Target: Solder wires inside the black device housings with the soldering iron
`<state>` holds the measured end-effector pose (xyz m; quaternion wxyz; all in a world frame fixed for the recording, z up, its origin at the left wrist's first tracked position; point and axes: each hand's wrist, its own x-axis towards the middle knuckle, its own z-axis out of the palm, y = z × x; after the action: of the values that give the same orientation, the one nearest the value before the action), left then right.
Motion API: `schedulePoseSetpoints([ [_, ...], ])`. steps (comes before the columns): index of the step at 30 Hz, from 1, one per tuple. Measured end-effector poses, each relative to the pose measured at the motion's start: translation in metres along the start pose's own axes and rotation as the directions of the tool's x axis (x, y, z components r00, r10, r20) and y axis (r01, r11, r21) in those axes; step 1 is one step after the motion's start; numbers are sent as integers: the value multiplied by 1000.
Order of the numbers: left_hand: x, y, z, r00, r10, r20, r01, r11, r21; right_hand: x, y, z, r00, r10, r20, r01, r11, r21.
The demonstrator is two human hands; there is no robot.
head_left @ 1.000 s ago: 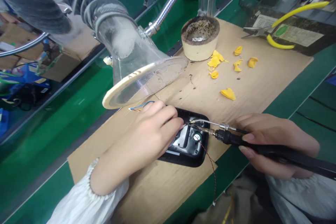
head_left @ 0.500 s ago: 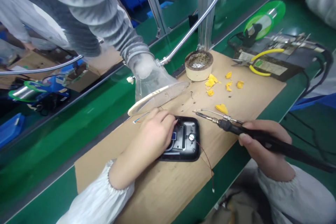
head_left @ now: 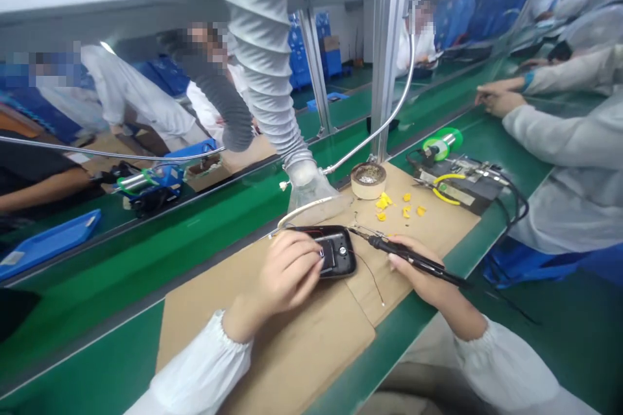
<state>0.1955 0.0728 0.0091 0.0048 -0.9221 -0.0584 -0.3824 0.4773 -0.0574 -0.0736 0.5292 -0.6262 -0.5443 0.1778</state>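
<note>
A black plastic housing [head_left: 346, 263] lies on the cardboard sheet, its inside facing up and a round silver part near its right end. My left hand [head_left: 289, 269] covers the housing's left part. Its fingers are curled together with the thumb, and whatever they pinch is hidden. A thin dark red wire [head_left: 372, 269] trails from the housing to the right, ending in a small white connector. In my right hand [head_left: 421, 275] is a black soldering iron [head_left: 413, 257], gripped like a pen. Its tip points left, close to the housing's upper right corner.
A fume hose [head_left: 265, 45] ends in a clear hood [head_left: 316, 198] just behind the housing. Behind on the cardboard [head_left: 335, 331] stand a round pot [head_left: 368, 189] and yellow scraps [head_left: 384, 200]. Yellow-handled pliers [head_left: 445, 188] and a solder spool [head_left: 440, 144] lie right. Co-workers sit around.
The camera view has tilted up and drawn back. My left hand's fingers have shifted from the housing's upper edge towards its middle. The soldering iron's tip has come nearer the housing.
</note>
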Motion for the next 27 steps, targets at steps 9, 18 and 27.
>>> schedulePoseSetpoints([
  [9, -87, -29, 17, 946, -310, -100, 317, 945, 76, 101, 2, -40, 871, -229, -434, 217, 973, -79],
  [18, -77, -21, 19, 949, -316, -16, 316, 944, 93, 108, 29, -15, 890, -316, -328, 227, 933, -281],
  [27, -95, 30, -4, 953, -297, -49, 301, 940, 162, 110, 30, -18, 928, -228, -294, 137, 944, -299],
])
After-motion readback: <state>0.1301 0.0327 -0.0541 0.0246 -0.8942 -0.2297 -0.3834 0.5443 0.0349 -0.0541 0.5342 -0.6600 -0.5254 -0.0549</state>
